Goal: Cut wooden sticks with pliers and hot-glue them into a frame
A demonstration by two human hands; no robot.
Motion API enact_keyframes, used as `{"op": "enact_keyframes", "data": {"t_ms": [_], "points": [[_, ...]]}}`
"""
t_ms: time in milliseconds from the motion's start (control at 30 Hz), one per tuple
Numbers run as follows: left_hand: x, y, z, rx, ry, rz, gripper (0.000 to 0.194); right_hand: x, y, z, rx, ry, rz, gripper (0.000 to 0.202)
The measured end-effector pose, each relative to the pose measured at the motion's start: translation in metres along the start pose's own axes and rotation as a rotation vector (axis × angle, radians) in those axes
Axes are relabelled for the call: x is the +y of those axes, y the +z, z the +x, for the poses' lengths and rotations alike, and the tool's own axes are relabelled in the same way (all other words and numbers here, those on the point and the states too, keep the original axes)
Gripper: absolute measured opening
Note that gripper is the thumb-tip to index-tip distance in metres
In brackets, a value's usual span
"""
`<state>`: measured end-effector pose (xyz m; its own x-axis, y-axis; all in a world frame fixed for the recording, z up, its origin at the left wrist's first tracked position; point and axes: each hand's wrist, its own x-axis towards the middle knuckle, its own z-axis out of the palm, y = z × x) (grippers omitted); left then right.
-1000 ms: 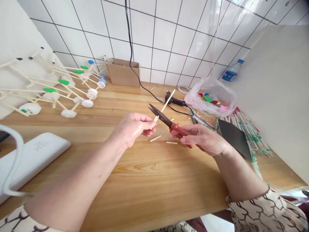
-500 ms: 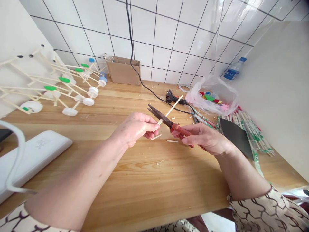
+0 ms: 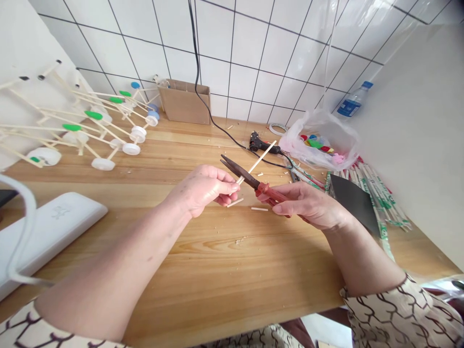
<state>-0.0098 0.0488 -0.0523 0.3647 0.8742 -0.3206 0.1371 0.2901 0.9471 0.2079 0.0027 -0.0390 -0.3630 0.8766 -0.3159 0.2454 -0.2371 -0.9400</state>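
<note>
My left hand (image 3: 213,188) pinches a thin wooden stick (image 3: 264,155) near its lower end, with what looks like a shorter piece beside it at the fingertips. In my right hand (image 3: 308,205) are scissors (image 3: 241,173) with red handles and dark blades. The blades lie across the stick just beyond my left fingertips; whether they bite into it I cannot tell. Under the hands, two short cut pieces rest on the wooden table: one piece (image 3: 235,202) by my left fingers, another piece (image 3: 259,209) below the scissors.
Stick frames with white wheels (image 3: 103,164) stand at the left, behind a white power bank (image 3: 50,237). At the back are a cardboard box (image 3: 186,102), a black glue gun (image 3: 263,143) and a plastic bag (image 3: 321,145) of coloured bits. Wrapped sticks (image 3: 380,193) lie at right.
The view has shifted slightly. Both hands keep nearly the same pose, with the scissors still across the stick.
</note>
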Motion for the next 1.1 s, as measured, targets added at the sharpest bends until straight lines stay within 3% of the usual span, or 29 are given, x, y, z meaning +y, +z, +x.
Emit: {"op": "enact_keyframes", "data": {"t_ms": [1100], "points": [[-0.0013, -0.0009, 0.0011, 0.001, -0.020, -0.010, 0.019, 0.0021, -0.0010, 0.0031, 0.023, 0.030, 0.040, 0.033]]}}
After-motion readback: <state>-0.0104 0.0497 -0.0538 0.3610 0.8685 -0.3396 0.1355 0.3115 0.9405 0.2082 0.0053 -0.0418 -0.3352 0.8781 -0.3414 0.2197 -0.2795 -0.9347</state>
